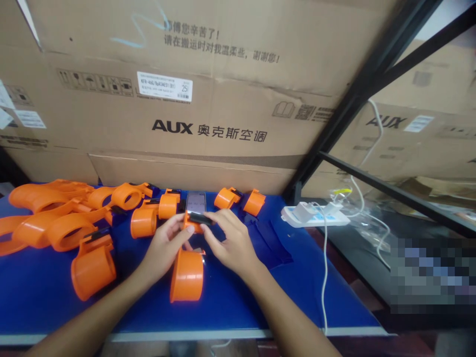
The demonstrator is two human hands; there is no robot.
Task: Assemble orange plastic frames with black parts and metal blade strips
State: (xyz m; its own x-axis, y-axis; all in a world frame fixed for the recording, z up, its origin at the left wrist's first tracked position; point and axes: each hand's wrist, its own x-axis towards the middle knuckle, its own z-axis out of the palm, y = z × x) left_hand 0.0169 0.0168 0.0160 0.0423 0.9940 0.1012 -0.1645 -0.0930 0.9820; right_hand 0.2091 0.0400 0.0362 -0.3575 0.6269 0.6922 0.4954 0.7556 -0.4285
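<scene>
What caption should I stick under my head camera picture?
Left hand and right hand hold an orange-and-black part over a blue table.

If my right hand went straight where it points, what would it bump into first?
Probably the black strip, which the right hand seems to be touching. Beyond it, maybe the left hand, but depth is unclear.

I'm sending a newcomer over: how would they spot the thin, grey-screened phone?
Find the big brown cardboard box behind the blue-topped table. On the table, just beyond the left hand and right hand, sits the phone. It is a thin grey rectangle, while its neighbours are bright orange plastic rings.
</scene>
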